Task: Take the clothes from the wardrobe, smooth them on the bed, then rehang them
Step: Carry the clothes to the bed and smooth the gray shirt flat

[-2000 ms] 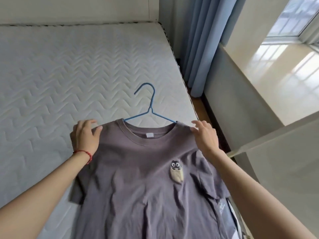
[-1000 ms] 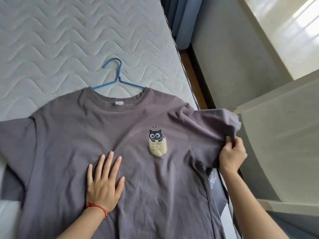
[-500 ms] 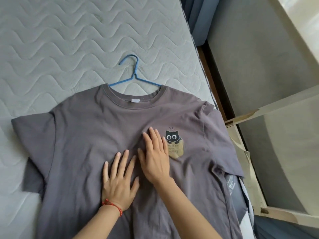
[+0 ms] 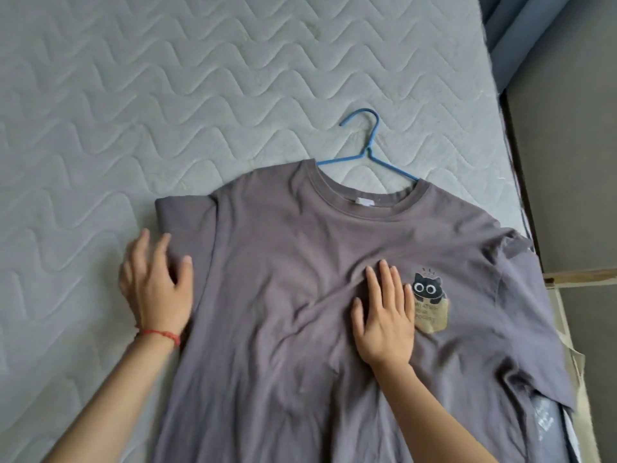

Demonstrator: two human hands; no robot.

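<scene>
A grey T-shirt (image 4: 287, 248) with a cat print on the chest lies front up on the quilted mattress (image 4: 167, 95). A blue wire hanger (image 4: 369, 152) is still inside it, its hook sticking out of the collar. My left hand (image 4: 155, 289) lies flat with spread fingers on the shirt's left sleeve, at the shirt's left edge. My right hand (image 4: 384, 315) presses flat on the chest, just left of the cat print. Creases run across the fabric between my hands. The right sleeve hangs over the bed's right edge.
The bed's right edge (image 4: 514, 182) runs beside a grey wall. A blue curtain (image 4: 521, 31) hangs at the top right. A pale wardrobe door edge (image 4: 581, 277) juts in at the right. Other dark clothing (image 4: 544, 426) lies under the shirt's lower right.
My left hand has slid from the middle of the shirt out to the left sleeve. My right hand stays pressed on the chest. The view has shifted left.
</scene>
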